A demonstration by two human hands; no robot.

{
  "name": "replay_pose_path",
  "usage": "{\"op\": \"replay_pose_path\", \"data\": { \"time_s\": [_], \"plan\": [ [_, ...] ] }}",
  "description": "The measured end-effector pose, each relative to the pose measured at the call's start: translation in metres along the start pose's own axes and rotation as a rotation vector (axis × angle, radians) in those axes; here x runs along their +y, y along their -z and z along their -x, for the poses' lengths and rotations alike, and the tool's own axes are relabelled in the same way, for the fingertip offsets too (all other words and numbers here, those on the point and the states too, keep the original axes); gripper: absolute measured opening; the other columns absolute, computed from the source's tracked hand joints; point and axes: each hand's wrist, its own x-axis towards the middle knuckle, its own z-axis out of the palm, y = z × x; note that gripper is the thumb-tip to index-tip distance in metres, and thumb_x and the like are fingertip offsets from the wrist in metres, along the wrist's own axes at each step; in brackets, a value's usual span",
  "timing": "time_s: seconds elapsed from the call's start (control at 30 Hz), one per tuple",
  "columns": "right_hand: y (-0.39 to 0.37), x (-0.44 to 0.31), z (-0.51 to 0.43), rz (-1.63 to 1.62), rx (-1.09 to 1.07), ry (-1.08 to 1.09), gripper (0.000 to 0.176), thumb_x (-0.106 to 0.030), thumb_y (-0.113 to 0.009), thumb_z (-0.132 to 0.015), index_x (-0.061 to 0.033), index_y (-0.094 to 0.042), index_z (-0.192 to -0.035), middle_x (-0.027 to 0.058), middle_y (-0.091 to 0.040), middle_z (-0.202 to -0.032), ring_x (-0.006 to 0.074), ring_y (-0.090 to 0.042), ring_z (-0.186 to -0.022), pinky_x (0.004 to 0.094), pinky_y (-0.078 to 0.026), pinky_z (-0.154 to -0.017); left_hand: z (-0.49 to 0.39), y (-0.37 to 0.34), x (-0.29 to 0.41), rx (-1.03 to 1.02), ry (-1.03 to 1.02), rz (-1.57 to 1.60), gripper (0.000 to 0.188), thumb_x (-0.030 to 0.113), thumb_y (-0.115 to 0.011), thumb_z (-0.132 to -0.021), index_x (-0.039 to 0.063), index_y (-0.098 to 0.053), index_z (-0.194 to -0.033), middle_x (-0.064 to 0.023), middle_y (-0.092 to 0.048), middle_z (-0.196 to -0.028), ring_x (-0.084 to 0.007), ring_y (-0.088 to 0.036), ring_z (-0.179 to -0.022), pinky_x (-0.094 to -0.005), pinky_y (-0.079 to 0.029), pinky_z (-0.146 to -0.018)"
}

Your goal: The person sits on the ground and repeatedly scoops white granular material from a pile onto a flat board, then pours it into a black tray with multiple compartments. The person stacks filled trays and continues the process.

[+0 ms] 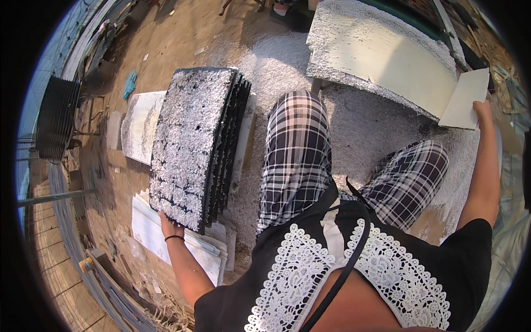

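Observation:
A black plastic cell tray [186,145], its cells covered with white granules, lies on a stack of similar black trays [232,153] to the left of my knees. My left hand [171,227] grips the near edge of the top tray, with its fingers partly hidden under it. At the far right my right hand [482,111] holds a flat cream-coloured board [466,99] by its edge. That board rests against the right end of a low, pale table [386,62], whose borders are strewn with white granules.
White granules [356,124] cover the ground around my legs. White panels [178,245] lie below the tray stack, and another pale board [143,124] is left of it. More black trays [58,118] are stacked at far left. A person's foot [282,10] shows at the top.

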Motion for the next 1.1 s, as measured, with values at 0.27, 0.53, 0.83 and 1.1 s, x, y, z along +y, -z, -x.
{"op": "replay_pose_path", "data": {
  "time_s": [0.27,0.53,0.83,1.1],
  "plan": [
    [-0.004,-0.02,0.076,-0.101,0.066,0.141,0.041,-0.015,-0.05,-0.063,0.0036,-0.049,-0.1,0.0146,-0.058,-0.086,0.021,-0.057,-0.073,0.0306,-0.044,-0.066,0.017,-0.045,0.003,-0.191,0.026,0.068,0.066,0.059,-0.017,-0.08,0.012,-0.034,-0.124,-0.0073,-0.038,-0.125,-0.0303,-0.038,-0.111,-0.0439,-0.032,-0.092],
    [-0.004,0.027,0.115,-0.656,0.011,-0.274,0.032,-0.016,-0.054,-0.07,0.0022,-0.049,-0.096,0.0154,-0.056,-0.086,0.0225,-0.055,-0.074,0.0316,-0.044,-0.066,-0.005,0.002,0.001,-0.158,0.219,0.258,0.093,0.078,-0.02,-0.064,0.014,-0.018,-0.131,-0.0078,-0.019,-0.136,-0.0294,-0.02,-0.123,-0.048,-0.017,-0.098],
    [-0.055,0.224,0.27,-0.835,0.782,-0.693,0.044,-0.034,-0.063,-0.069,0.0022,-0.054,-0.093,0.0086,-0.057,-0.089,0.0155,-0.053,-0.076,0.0277,-0.042,-0.068,0.069,-0.206,0.097,0.314,-0.985,-0.799,0.03,0.022,-0.045,-0.084,-0.002,-0.05,-0.101,-0.0135,-0.053,-0.097,-0.0231,-0.05,-0.093,-0.0311,-0.037,-0.083],
    [-0.133,0.25,0.475,-0.493,0.847,-1.447,0.059,-0.041,-0.056,-0.075,0.0108,-0.049,-0.101,0.0176,-0.056,-0.097,0.0248,-0.057,-0.08,0.0332,-0.045,-0.069,0.165,-0.61,-0.064,-1.008,-0.775,-0.992,0.026,0.025,-0.046,-0.086,0.005,-0.05,-0.101,-0.0023,-0.053,-0.101,-0.0075,-0.05,-0.088,-0.0239,-0.04,-0.075]
  ]
}}
